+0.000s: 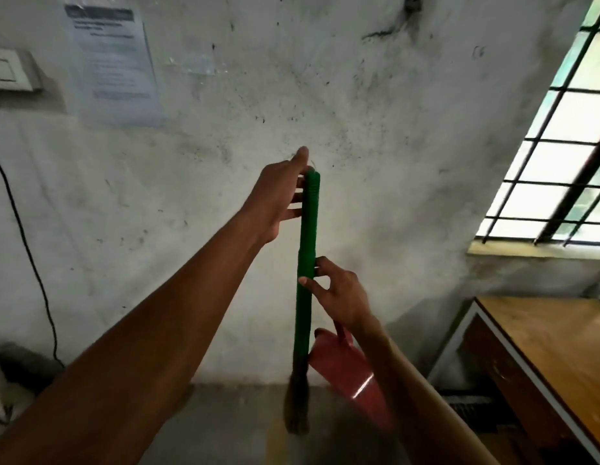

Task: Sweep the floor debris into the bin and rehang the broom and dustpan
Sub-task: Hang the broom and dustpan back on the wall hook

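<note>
A broom with a green handle [307, 250] stands upright against the stained wall, its brown bristles [295, 407] hanging just above the floor. My left hand [278, 196] grips the handle's top end, index finger stretched up toward a small nail in the wall. Lower down, my right hand [335, 290] pinches the handle between thumb and fingers. A red dustpan [348, 370] hangs below my right wrist, partly hidden by my forearm; what bears it I cannot tell.
A wooden table [553, 347] stands at the right under a barred window [570, 146]. A paper notice [114, 62] and a switch box [10, 70] are on the wall at upper left. A black cable [27, 243] runs down the left wall.
</note>
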Action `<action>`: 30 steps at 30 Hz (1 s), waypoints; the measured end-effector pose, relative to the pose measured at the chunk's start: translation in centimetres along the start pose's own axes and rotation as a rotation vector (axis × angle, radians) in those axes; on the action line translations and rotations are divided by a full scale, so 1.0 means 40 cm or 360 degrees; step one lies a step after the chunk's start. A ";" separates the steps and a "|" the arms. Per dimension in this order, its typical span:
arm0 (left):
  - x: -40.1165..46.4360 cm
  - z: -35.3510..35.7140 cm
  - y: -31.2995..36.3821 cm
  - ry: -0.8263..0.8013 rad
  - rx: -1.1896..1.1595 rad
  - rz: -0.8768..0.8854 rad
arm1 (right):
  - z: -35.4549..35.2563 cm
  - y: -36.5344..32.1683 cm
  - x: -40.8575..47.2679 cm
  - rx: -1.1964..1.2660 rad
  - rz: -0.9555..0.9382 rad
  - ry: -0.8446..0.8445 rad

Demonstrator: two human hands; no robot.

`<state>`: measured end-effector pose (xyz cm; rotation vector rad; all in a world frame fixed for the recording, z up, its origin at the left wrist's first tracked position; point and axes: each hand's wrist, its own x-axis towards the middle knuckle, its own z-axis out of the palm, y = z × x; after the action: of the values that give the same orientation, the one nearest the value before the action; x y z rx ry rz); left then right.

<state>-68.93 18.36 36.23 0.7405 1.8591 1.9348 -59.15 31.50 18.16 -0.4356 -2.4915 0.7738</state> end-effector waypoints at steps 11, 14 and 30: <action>0.039 0.195 0.083 0.0254 0.0331 0.0293 | -0.200 0.122 -0.014 0.0004 -0.0032 -0.0144; 0.032 0.238 0.097 0.0194 0.0275 0.0209 | -0.282 0.170 0.013 0.0171 -0.0078 -0.0222; 0.171 0.389 0.047 -0.0066 0.0486 0.0116 | -0.682 0.121 0.213 -0.0537 -0.0479 -0.0539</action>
<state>-64.97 34.78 38.93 0.9426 2.1557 1.6802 -50.75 50.96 37.91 -0.0331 -2.9252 0.3270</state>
